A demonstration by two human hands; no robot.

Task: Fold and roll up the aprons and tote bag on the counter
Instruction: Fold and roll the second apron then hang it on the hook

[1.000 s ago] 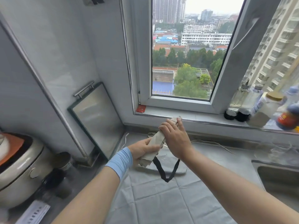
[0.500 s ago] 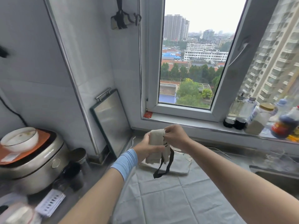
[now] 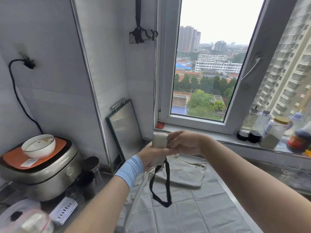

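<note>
While both forearms reach in from the bottom of the frame, the nearest item is a grey cloth (image 3: 185, 214). It lies spread and creased on the counter (image 3: 107, 175) at lower centre and is judged to be an apron not yet folded. Just beyond it, a second grey piece (image 3: 183, 174) lies folded flat but not rolled.

Above these, clear of the counter, the left hand (image 3: 151, 155) is clenched round the lower part of a beige roll (image 3: 159, 140), held roughly upright at centre frame. The right hand (image 3: 183, 143) has its fingers curled against the roll's upper right edge. A black strap loop (image 3: 161, 189) hangs free beneath the roll, unwound. Whether this roll is the tote bag or an apron cannot be told.

Judgement: one item is rolled but unbound, one is folded only, and one is untouched.

Room: a rice cooker (image 3: 42, 169) and dark cups (image 3: 89, 170) crowd the lower left. A metal tray (image 3: 124, 125) leans on the wall behind, and jars (image 3: 276, 132) line the sill at right. Open working space is the cloth-covered strip at lower centre.

At upper centre, a bundle (image 3: 141, 36) wrapped in black straps hangs on the wall, possibly a finished item.
</note>
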